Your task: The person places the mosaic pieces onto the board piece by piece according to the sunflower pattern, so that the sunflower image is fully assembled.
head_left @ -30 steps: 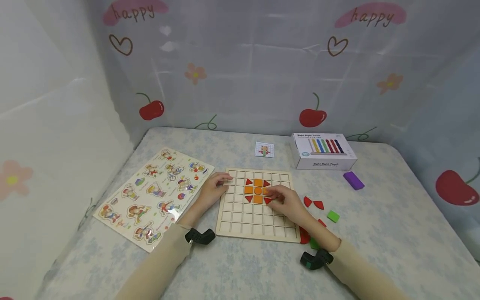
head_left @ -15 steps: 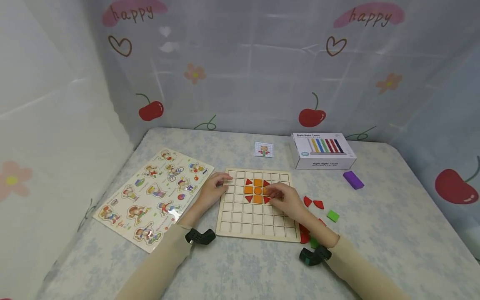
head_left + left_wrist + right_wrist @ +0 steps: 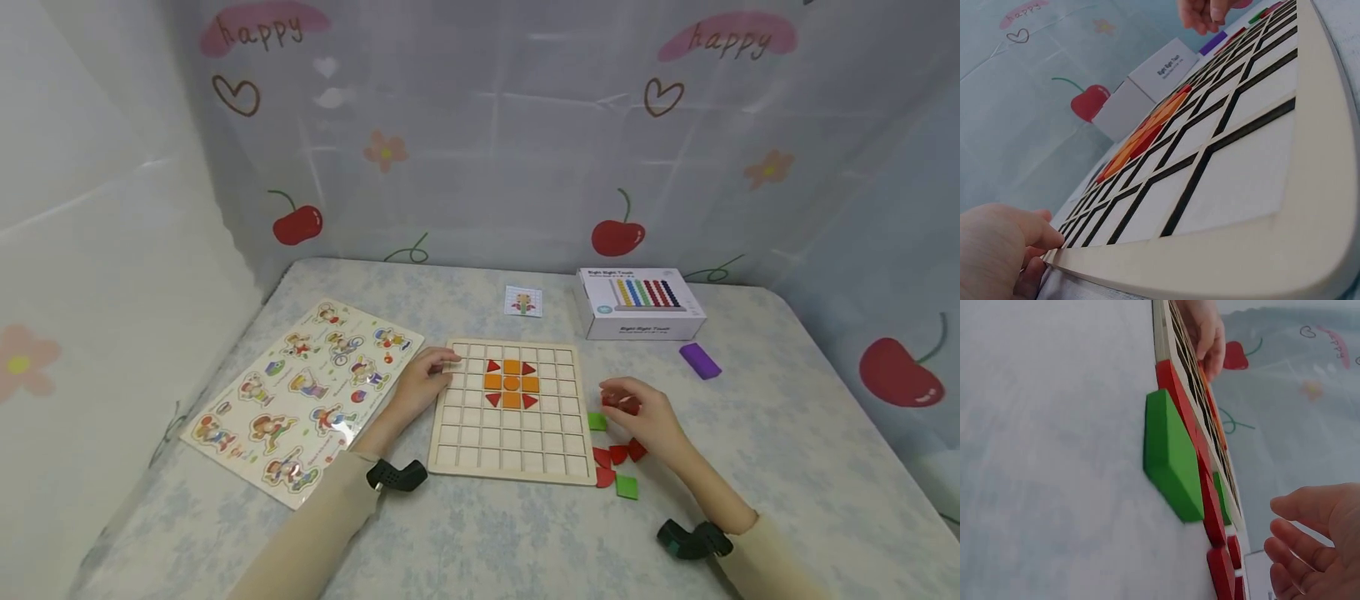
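Note:
A light wooden grid board (image 3: 512, 450) lies mid-table. On it, orange squares (image 3: 512, 367) surround an orange disc (image 3: 512, 383), with red wedge-shaped pieces (image 3: 529, 402) at the corners. My left hand (image 3: 423, 385) holds the board's left edge; the left wrist view shows the hand (image 3: 997, 250) with digits on and beside the rim. My right hand (image 3: 643, 417) is right of the board, over red pieces (image 3: 611, 400) it partly hides. Its fingers are bent and apart from the thumb; in the right wrist view nothing shows between them.
Green squares (image 3: 627, 487) and more red pieces (image 3: 618, 454) lie along the board's right edge. A purple block (image 3: 701, 361), a white box (image 3: 641, 328) and a small pattern card (image 3: 522, 302) are farther back. A picture puzzle board (image 3: 300, 400) lies at left.
My right hand has moved right, from the orange-and-red pattern to the loose red pieces beside the board. My left hand has stayed at the board's left edge. The head view has shifted slightly.

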A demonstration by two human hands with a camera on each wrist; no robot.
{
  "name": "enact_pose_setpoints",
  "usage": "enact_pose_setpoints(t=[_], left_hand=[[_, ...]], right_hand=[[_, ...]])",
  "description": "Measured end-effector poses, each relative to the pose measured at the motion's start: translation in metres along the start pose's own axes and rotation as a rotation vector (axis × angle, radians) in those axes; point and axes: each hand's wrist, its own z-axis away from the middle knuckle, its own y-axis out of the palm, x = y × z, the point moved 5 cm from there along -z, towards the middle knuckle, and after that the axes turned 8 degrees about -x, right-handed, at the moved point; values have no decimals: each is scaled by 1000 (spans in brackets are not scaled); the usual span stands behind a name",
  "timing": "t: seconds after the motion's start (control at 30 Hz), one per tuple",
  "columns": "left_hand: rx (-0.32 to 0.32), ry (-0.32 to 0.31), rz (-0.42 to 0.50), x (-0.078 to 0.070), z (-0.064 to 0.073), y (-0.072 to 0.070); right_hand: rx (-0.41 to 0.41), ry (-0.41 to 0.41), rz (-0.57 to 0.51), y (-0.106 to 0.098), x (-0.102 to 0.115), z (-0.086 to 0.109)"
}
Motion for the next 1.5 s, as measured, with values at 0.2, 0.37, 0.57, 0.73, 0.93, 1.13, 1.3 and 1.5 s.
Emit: enact_pose_setpoints(t=[0.2, 0.37, 0.57, 0.73, 0.93, 1.13, 1.3, 1.5], left_hand=[[2, -9, -10, 2, 1, -1], [14, -31, -10, 4, 0, 0], [23, -53, 2, 5, -1, 2], [25, -51, 6, 4, -1, 1], [28, -44, 13, 4, -1, 0], [29, -49, 18, 5, -1, 0], [27, -57, 21, 5, -1, 0], [17, -53, 40, 4, -1, 1]], right_hand=[[-26, 76, 128, -29, -22, 20], [-33, 125, 146, -45, -36, 34], [-24, 130, 153, -49, -42, 39], [-67, 94, 109, -49, -46, 39], [-60, 102, 67, -44, -39, 34], [-11, 115, 49, -21, -19, 22], [50, 76, -34, 9, 4, 9], [163, 21, -151, 52, 31, 0]])
